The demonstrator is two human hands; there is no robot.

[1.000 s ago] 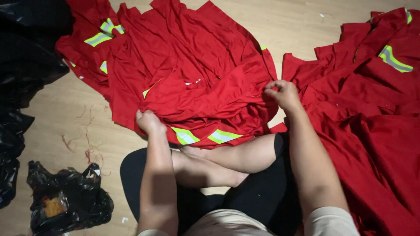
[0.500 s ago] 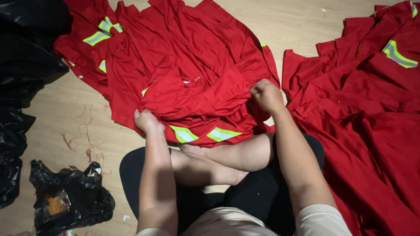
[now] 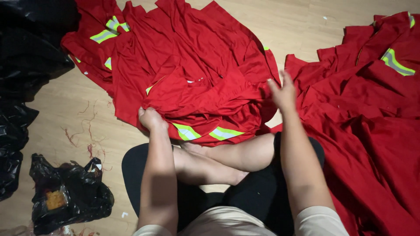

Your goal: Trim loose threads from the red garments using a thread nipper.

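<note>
A pile of red work garments with yellow-and-silver reflective strips (image 3: pixel 192 74) lies on the wooden floor in front of my crossed legs. My left hand (image 3: pixel 151 119) grips the near edge of the top garment, fingers closed in the red cloth beside a reflective strip (image 3: pixel 186 131). My right hand (image 3: pixel 282 91) hovers at the pile's right edge with fingers spread, holding nothing, its palm close to the cloth.
A second heap of red garments (image 3: pixel 372 118) covers the floor on the right. Large black plastic bags (image 3: pixel 26 65) lie at the left, and a small black bag (image 3: pixel 65 196) sits near my left knee. Loose red threads (image 3: pixel 89 131) are scattered on the floor.
My right hand has let go of the red cloth, opened its fingers and shifted slightly right. My left hand keeps its grip at the near edge.
</note>
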